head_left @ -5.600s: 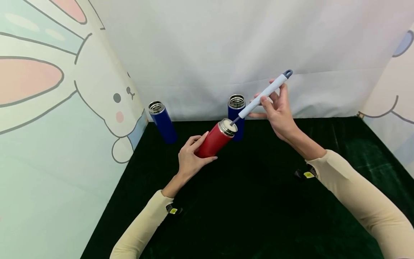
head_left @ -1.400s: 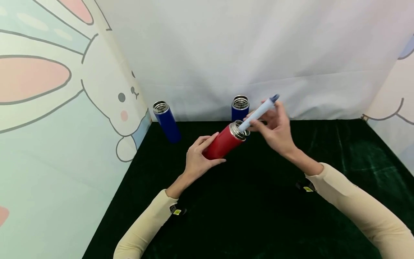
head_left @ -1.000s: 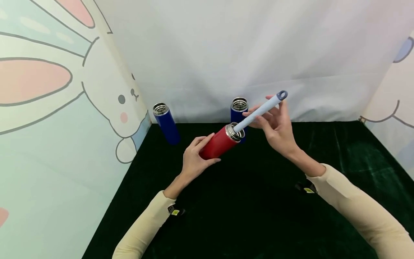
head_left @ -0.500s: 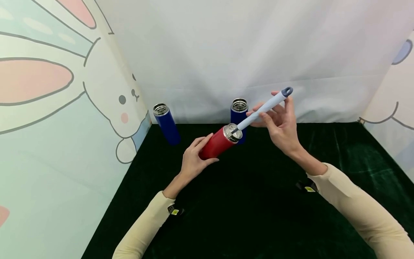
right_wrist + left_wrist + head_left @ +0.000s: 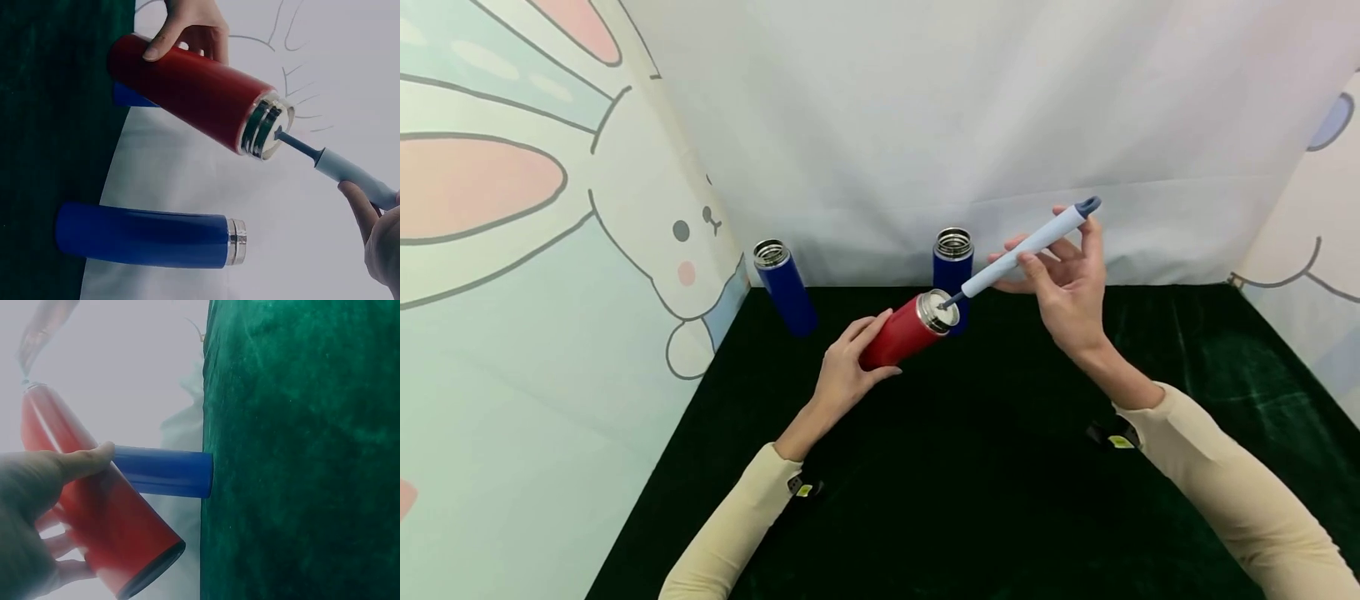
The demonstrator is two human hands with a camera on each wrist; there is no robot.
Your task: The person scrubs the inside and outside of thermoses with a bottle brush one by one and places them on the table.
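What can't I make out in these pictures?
- Head view: the inside of the red bottle, blocked by the white brush head.
- Head view: part of the blue bottle on the right, hidden behind the red bottle.
- Right wrist view: part of the right hand, cut off by the right edge.
- Left wrist view: details at the red bottle's upper end, washed out by glare.

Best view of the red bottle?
Right wrist: the red bottle is large, its metal neck clear. Head shows it smaller, lower end partly behind the left hand; left wrist shows its side, neck washed out.
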